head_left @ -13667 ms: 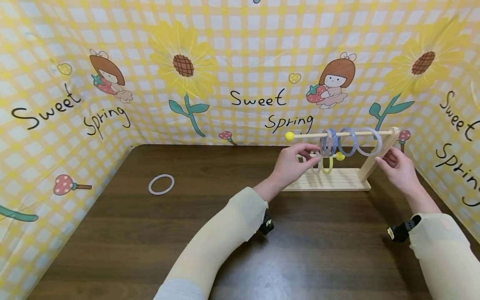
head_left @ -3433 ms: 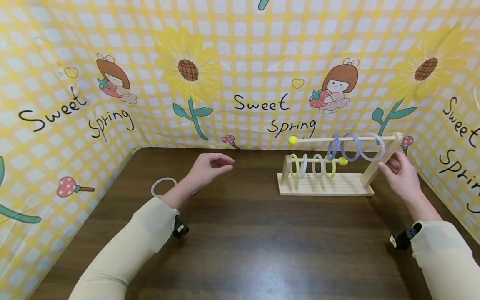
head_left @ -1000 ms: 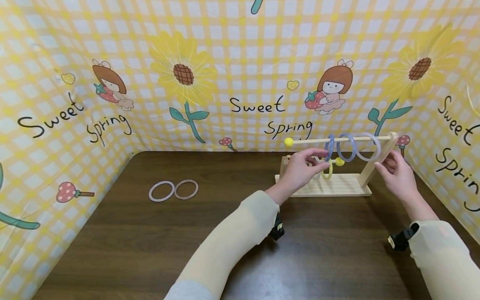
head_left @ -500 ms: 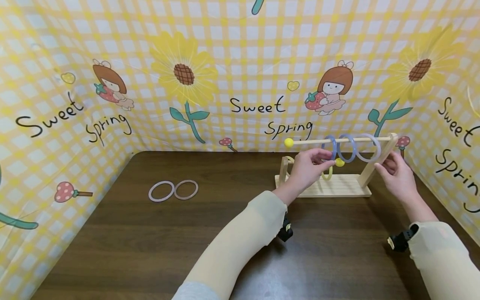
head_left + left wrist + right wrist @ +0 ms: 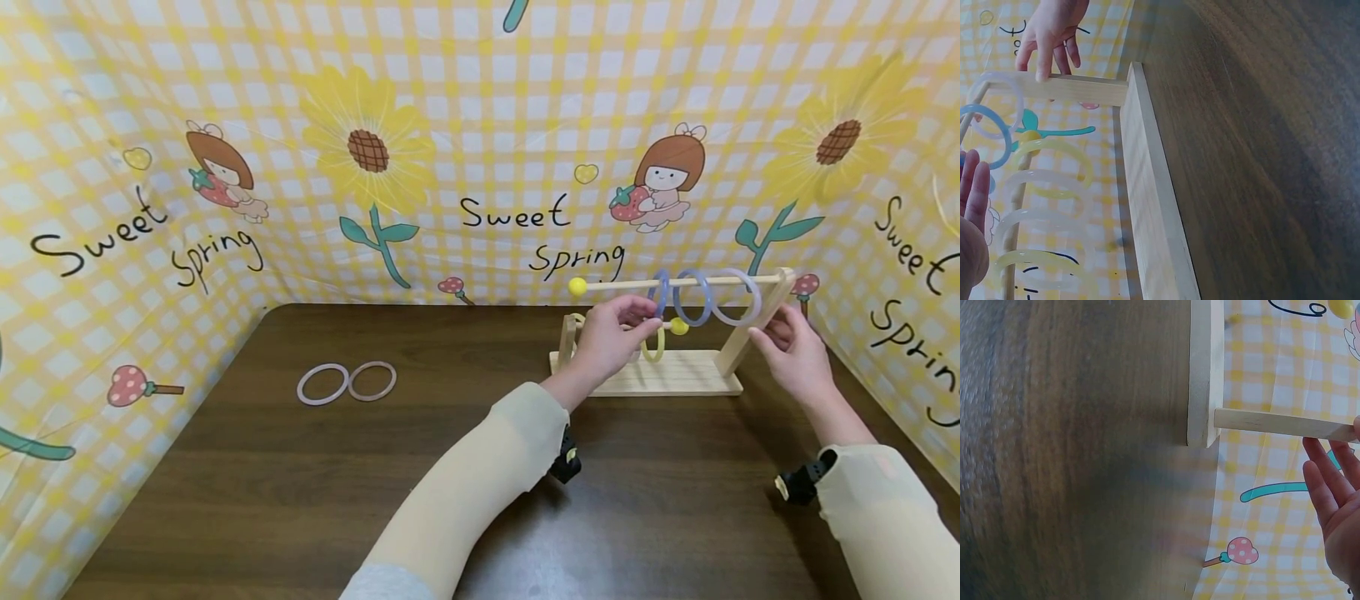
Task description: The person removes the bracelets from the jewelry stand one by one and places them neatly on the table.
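A wooden stand (image 5: pixel 697 383) has an upper rod (image 5: pixel 618 284) and a lower rod, both tipped with yellow balls. My left hand (image 5: pixel 611 337) pinches the leftmost blue ring (image 5: pixel 661 287), which still hangs around the upper rod. To its right on that rod hang another blue ring (image 5: pixel 706 304) and a pale lilac ring (image 5: pixel 756 300). My right hand (image 5: pixel 798 354) holds the tall post (image 5: pixel 1272 421) at the right, thumb and fingers on either side. Yellow rings (image 5: pixel 1054 145) and whitish rings (image 5: pixel 1047 177) hang on the lower rod, partly behind my left hand in the head view.
Two loose rings lie side by side on the dark wooden table (image 5: pixel 300 500): a pale lilac ring (image 5: pixel 301 392) and a pinkish ring (image 5: pixel 393 385). A yellow checked cloth (image 5: pixel 495 125) with printed flowers stands behind and at both sides.
The pinkish ring has gone from the upper rod to the table, beside the lilac one. My left hand came back to the stand and took the leftmost blue ring, shifting it slightly right, then left.
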